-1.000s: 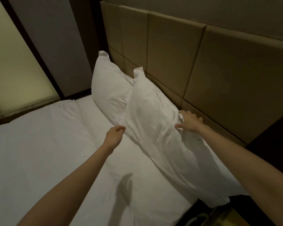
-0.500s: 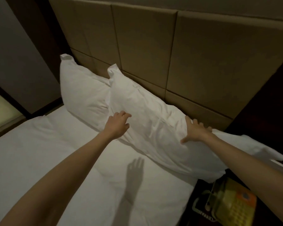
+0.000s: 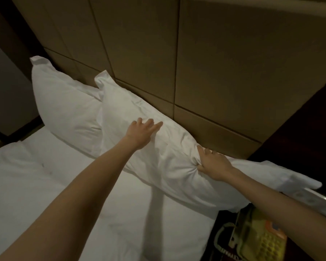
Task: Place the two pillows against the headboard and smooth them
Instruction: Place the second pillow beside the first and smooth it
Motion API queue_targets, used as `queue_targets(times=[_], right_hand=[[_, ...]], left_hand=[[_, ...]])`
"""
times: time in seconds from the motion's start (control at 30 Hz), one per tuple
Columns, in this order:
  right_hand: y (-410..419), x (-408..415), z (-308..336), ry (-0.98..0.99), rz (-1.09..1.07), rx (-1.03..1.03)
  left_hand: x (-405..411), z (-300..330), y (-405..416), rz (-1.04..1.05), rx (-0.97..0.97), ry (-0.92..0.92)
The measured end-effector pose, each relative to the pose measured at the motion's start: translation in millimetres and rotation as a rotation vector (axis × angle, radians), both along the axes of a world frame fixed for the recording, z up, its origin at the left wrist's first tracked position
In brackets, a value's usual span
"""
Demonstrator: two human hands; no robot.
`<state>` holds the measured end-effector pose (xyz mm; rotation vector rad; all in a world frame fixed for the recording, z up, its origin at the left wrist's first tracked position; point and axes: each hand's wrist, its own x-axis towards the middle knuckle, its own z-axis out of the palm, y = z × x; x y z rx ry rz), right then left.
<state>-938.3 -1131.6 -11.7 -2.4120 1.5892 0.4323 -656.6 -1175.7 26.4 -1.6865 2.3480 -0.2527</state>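
Near pillow (image 3: 169,147) along headboard (image 3: 215,81) at bed (image 3: 45,185) corner, overlapping far pillow (image 3: 64,106); left hand (image 3: 141,132) flat, fingers spread; right hand (image 3: 213,164) pinching its bunched cover.

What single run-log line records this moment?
left hand flat on near pillow | right hand bunching its cover | far pillow against headboard

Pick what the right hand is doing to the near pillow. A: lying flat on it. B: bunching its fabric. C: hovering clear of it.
B: the right hand pinches the near pillow, and creases fan out from its fingers.
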Motion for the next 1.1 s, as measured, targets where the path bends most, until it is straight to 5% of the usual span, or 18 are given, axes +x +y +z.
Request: queue_targets(times=[0.23,0.53,0.67,0.8,1.1], right_hand=[[2.7,13.6,4.3,-0.042,0.178,-0.107],[-42.5,16.4,86.8,-0.298,0.01,-0.297],[-34.6,3.0,59.9,-0.221,-0.06,-0.223],[-9.2,-14.5,9.2,-0.01,0.009,-0.182],[-10.1,-3.5,-8.8,-0.148,-0.114,-0.283]], left_hand=[[-3.6,5.5,-5.3,-0.02,0.061,-0.106],[19.8,62.8,-36.5,0.145,-0.162,0.27],[11.0,26.4,-27.8,0.337,0.028,0.429],[-1.8,-11.3,-7.6,0.229,0.286,0.533],[23.0,-17.4,13.9,0.362,0.133,0.629]])
